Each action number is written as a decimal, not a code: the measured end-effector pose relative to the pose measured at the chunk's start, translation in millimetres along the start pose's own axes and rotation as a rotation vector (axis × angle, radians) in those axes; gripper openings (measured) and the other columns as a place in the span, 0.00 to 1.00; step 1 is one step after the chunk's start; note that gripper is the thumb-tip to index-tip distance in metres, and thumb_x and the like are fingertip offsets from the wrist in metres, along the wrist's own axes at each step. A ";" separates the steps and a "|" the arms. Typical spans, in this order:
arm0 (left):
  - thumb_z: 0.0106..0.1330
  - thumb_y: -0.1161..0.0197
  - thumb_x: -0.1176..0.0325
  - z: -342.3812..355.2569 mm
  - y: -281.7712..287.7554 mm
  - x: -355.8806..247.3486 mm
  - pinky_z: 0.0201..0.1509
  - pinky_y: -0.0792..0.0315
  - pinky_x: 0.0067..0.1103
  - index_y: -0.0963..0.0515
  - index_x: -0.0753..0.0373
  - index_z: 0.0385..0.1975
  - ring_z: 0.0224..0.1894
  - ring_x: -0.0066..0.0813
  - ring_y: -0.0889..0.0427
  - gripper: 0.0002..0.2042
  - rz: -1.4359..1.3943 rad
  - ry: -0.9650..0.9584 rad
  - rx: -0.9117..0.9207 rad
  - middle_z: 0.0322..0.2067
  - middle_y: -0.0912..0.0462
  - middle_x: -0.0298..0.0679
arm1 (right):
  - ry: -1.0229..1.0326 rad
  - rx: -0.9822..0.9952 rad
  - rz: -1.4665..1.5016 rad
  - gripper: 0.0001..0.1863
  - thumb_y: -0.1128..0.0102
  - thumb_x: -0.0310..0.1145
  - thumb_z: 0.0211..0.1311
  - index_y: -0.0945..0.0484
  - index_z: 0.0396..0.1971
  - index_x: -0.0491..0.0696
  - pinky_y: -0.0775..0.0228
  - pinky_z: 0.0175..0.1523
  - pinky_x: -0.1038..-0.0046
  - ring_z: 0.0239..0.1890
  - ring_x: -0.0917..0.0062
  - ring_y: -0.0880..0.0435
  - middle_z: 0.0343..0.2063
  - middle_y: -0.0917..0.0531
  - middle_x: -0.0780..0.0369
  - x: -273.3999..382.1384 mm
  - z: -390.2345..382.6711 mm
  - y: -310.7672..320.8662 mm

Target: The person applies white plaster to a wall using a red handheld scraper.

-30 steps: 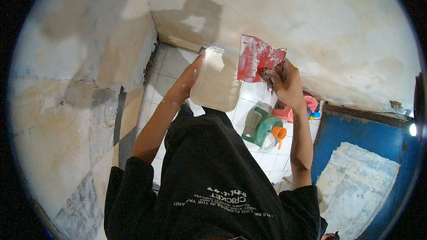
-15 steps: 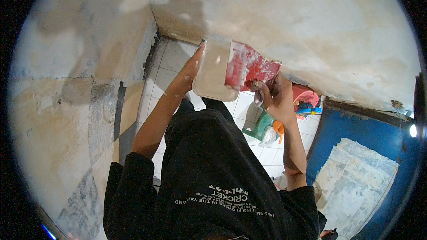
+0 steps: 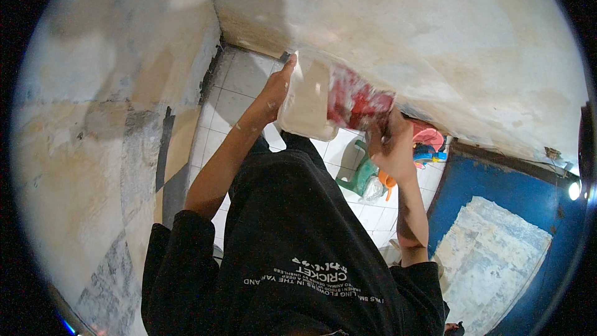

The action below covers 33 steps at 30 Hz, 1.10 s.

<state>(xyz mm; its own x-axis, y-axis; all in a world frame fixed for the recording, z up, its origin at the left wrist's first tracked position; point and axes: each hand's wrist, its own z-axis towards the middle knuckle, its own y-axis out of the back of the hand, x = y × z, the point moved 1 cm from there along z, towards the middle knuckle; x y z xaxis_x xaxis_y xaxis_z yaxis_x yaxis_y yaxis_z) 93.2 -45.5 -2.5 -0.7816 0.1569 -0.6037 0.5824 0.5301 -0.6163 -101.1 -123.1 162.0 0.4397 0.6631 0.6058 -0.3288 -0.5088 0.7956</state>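
My left hand (image 3: 277, 87) grips the left edge of a shallow cream rectangular tray (image 3: 305, 99) with pale material on it, held below the wall. My right hand (image 3: 390, 146) is closed on a flat red scraper (image 3: 353, 96) smeared with white, its fingers partly blurred and hidden behind the blade. The scraper overlaps the tray's right part, its left edge at or over the tray's surface; whether it touches cannot be told. My dark shirt fills the lower middle.
Patchy plastered walls (image 3: 423, 25) meet in a corner above a white tiled floor (image 3: 230, 74). Below my right hand are a green plastic item (image 3: 360, 177), an orange one (image 3: 387, 186) and a pink one (image 3: 429, 134). A blue door (image 3: 491, 174) with a pale patched area stands at right.
Both hands have moved up and inward in the picture. The red scraper has shifted left and down from beside the tray to over its right part. The tray has risen slightly.
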 end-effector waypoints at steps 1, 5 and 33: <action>0.69 0.62 0.42 -0.4 -1.0 1.4 0.48 0.27 0.26 0.30 0.69 0.52 0.43 0.31 0.21 0.33 0.012 0.009 0.009 0.44 0.22 0.46 | 0.043 -0.047 -0.004 0.21 0.48 0.17 0.49 0.33 0.47 0.41 0.32 0.24 0.67 0.20 0.55 0.22 0.19 0.23 0.51 1.3 5.9 2.9; 0.70 0.62 0.42 -12.2 -17.6 -2.0 0.49 0.27 0.26 0.30 0.69 0.53 0.45 0.31 0.21 0.32 0.039 -0.032 0.064 0.45 0.22 0.45 | 0.203 -0.125 -0.057 0.18 0.49 0.16 0.50 0.32 0.44 0.41 0.33 0.25 0.69 0.20 0.55 0.24 0.20 0.23 0.51 -10.8 41.5 11.7; 0.69 0.59 0.43 -17.2 -23.4 11.5 0.40 0.25 0.26 0.27 0.69 0.45 0.36 0.29 0.20 0.30 0.024 -0.057 -0.081 0.36 0.21 0.42 | 0.085 0.031 0.009 0.14 0.49 0.16 0.51 0.31 0.40 0.38 0.40 0.23 0.74 0.15 0.71 0.32 0.16 0.27 0.52 -24.3 18.1 -1.2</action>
<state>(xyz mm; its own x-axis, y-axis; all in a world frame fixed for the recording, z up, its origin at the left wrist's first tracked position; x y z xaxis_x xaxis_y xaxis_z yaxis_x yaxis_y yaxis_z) 66.8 -41.7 13.7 -0.7526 0.1241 -0.6466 0.5789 0.5927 -0.5600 -96.2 -148.6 146.3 0.3643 0.7021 0.6119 -0.3060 -0.5303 0.7907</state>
